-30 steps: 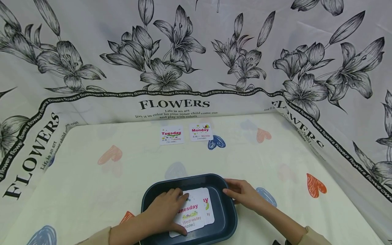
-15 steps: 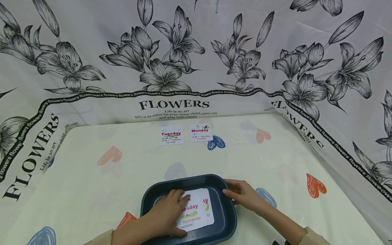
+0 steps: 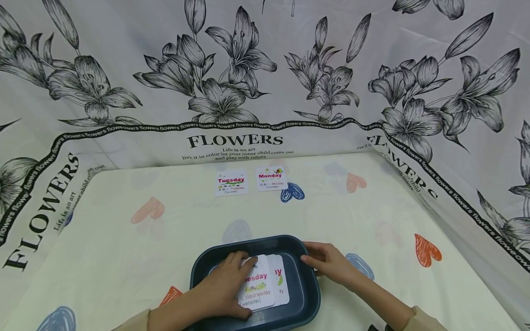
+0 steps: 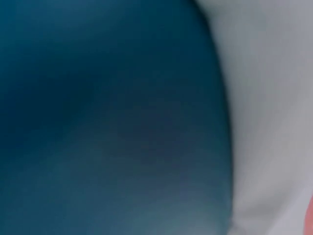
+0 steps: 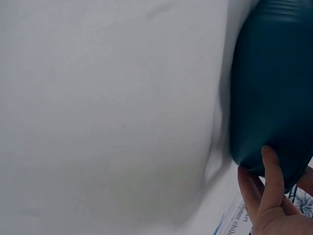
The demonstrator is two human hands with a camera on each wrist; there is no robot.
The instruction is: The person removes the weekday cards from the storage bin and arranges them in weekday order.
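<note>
A dark blue tray (image 3: pixel 305 294) sits at the near middle of the table. Inside it lies a white "Wednesday" card (image 3: pixel 257 287), partly over another card (image 3: pixel 282 280) whose lettering is mostly covered. My left hand (image 3: pixel 223 287) reaches over the tray's left side and holds the Wednesday card by its edges, fingers at the top and thumb below; it hides the card's left part. My right hand (image 3: pixel 331 264) grips the tray's right rim, thumb on top. In the right wrist view, fingers (image 5: pixel 273 171) touch the tray's outer wall (image 5: pixel 274 88). The left wrist view is a blurred blue surface.
Toward the back of the table lie a "Tuesday" card (image 3: pixel 231 183) and a "Monday" card (image 3: pixel 271 178), side by side and apart. A heart-patterned cloth (image 3: pixel 178 248) covers the table. Behind stands a flower-printed curtain (image 3: pixel 232 92).
Under my left hand the Wednesday card straightened and moved over the card below, then slid slightly left, uncovering more of that card's edge. My right hand and the tray have stayed put.
</note>
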